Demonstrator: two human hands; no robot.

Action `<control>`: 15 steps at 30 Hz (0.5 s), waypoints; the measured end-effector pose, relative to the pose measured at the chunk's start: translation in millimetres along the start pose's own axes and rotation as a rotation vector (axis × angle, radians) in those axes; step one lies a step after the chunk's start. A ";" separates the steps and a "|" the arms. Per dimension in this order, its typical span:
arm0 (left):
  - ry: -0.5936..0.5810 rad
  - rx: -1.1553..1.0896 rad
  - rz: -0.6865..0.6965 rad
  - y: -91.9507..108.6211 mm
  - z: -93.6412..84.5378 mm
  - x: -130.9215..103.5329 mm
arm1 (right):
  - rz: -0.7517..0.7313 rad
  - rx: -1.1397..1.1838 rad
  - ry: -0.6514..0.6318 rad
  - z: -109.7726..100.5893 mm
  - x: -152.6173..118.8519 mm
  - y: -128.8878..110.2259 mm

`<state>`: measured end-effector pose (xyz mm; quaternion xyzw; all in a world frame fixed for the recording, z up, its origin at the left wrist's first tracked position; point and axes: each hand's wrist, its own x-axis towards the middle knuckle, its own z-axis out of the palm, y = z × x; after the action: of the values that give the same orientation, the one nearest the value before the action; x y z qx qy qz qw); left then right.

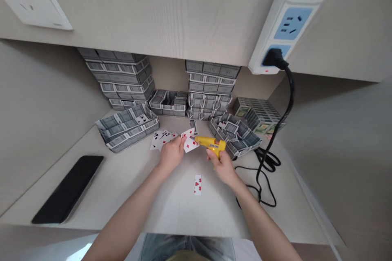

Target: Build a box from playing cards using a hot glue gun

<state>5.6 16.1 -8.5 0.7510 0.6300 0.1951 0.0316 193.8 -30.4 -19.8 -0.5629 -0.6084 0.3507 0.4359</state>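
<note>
My left hand (172, 153) pinches red diamond playing cards (190, 144) near the middle of the desk. In my right hand (223, 166) is a yellow glue gun (210, 142), its fingers wrapped round the handle. The gun's nozzle points left, close to the cards; whether it touches them I cannot tell. Beside my left hand lie loose face-up playing cards (159, 138), partly overlapping. A narrow folded strip of card with red hearts (197, 185) rests on the desk between my forearms.
Trays made of folded cards stand at left (128, 127) and right (235, 134). Tall card-built stacks (122, 77) rise behind. A black phone-like slab (69, 189) lies at left. A black cable (290, 89) hangs from the power strip (283, 20) and coils at right.
</note>
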 end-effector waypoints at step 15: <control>0.053 -0.092 0.023 -2.1 0.5 -0.3 | 0.045 -0.052 0.080 -1.4 -0.1 0.8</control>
<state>3.8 16.3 -9.6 0.7505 0.6124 0.2437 0.0471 195.4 -30.5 -20.1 -0.6009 -0.5868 0.3218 0.4371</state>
